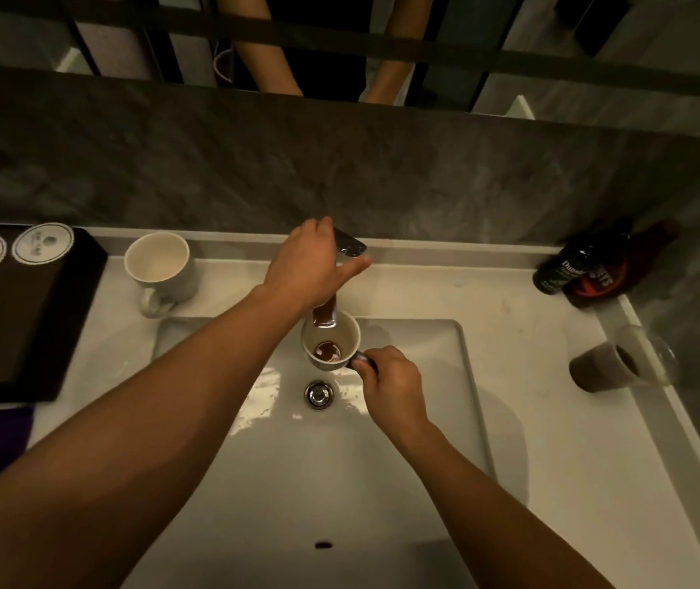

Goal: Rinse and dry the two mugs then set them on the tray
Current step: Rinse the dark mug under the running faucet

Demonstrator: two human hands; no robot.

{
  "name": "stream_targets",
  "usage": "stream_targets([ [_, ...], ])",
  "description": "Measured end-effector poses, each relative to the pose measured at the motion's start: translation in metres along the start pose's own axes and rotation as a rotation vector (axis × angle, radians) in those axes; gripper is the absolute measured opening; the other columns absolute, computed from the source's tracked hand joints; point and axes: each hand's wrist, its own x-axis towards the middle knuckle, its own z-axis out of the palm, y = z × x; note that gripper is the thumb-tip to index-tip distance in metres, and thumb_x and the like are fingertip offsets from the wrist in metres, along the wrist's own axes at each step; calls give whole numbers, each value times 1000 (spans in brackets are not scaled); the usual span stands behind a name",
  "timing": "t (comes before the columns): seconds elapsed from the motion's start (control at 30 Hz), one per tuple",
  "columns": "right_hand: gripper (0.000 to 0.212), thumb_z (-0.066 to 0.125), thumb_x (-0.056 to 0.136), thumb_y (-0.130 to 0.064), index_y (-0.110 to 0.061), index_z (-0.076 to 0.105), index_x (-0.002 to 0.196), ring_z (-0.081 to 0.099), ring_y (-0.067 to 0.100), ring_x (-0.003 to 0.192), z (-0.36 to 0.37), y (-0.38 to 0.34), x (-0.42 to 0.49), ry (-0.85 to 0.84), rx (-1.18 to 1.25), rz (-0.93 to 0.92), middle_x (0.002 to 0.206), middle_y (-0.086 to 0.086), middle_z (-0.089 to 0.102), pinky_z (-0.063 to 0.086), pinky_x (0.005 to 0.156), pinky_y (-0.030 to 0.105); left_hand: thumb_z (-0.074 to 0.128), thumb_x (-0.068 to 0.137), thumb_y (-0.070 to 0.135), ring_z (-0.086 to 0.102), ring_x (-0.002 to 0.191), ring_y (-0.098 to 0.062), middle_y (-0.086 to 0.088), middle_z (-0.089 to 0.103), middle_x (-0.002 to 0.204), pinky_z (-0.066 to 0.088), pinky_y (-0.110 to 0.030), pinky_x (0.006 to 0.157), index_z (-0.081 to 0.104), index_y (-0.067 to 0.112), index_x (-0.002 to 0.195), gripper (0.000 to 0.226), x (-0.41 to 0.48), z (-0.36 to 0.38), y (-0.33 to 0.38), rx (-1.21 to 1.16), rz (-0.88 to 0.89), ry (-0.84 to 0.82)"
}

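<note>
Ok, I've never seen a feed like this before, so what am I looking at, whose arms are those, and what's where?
It is one camera worn on a person's head, looking down at a bathroom sink. The arms are that person's own. The right hand holds a mug by its handle under the tap spout; brown liquid sits in its bottom. The left hand rests on the tap lever. A second mug stands on the counter, left of the basin, beside a dark tray. Bottles and a tumbler are at right.
</note>
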Motion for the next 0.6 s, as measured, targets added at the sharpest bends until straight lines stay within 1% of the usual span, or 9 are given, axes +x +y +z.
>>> stream_targets([
  [0.07, 26, 62, 103, -32, -11, 77, 98, 61, 20, 85, 0, 1, 1, -12, 2, -19, 96, 6, 69, 38, 71, 27, 52, 89, 76, 57, 123, -30, -11, 59, 134, 52, -47, 101, 51, 16, 138, 78, 1, 0, 0, 17, 2, -4],
  [0.17, 26, 61, 103, -32, -11, 77, 99, 63, 22, 87, -1, 1, 4, -49, 17, -29, 97, 7, 69, 38, 71, 28, 43, 93, 76, 64, 109, -28, -10, 66, 119, 56, -49, 93, 60, 16, 125, 70, 7, -7, -4, -94, -39, -21],
  [0.27, 26, 61, 103, -31, -11, 77, 99, 63, 23, 87, -2, 2, 5, -78, 24, -44, 97, 7, 68, 41, 72, 30, 42, 95, 75, 66, 99, -27, -8, 69, 108, 57, -47, 86, 64, 16, 116, 66, 9, -14, -6, -167, -63, -34],
  [0.33, 26, 61, 103, -31, -11, 77, 99, 63, 23, 86, -2, 4, 5, -89, 23, -56, 97, 7, 68, 43, 73, 32, 45, 94, 75, 65, 110, -27, -8, 67, 119, 56, -46, 91, 61, 19, 125, 66, 7, -13, -6, -251, -66, -50],
  [0.4, 26, 62, 103, -31, -11, 77, 98, 63, 23, 85, -2, 8, 5, -89, 19, -64, 96, 7, 69, 42, 72, 32, 50, 92, 75, 53, 134, -26, -9, 54, 149, 49, -46, 105, 48, 23, 146, 75, -5, -8, -12, -377, -96, -38],
  [0.43, 25, 62, 103, -31, -12, 77, 98, 63, 23, 85, -3, 11, 5, -89, 17, -65, 95, 6, 69, 43, 72, 32, 52, 92, 73, 47, 139, -24, -8, 46, 157, 45, -44, 109, 41, 24, 152, 79, -17, -3, -19, -439, -144, -1],
  [0.47, 24, 62, 103, -30, -12, 78, 98, 63, 22, 85, -3, 14, 4, -87, 18, -64, 95, 6, 70, 44, 73, 33, 54, 93, 70, 48, 138, -23, -8, 45, 157, 44, -43, 109, 41, 22, 153, 78, -33, 3, -28, -501, -208, 51],
  [0.53, 22, 64, 102, -29, -14, 78, 96, 63, 22, 85, -5, 20, 3, -80, 25, -64, 93, 4, 70, 45, 73, 33, 55, 97, 60, 57, 128, -22, -4, 62, 138, 47, -42, 107, 59, 23, 136, 53, -73, 22, -49, -661, -350, 117],
  [0.6, 20, 64, 101, -27, -14, 78, 95, 63, 21, 85, -7, 24, 3, -78, 29, -71, 91, 4, 70, 46, 73, 33, 56, 103, 41, 62, 121, -19, 3, 69, 121, 45, -46, 111, 67, 27, 120, 25, -107, 44, -62, -835, -435, -4],
])
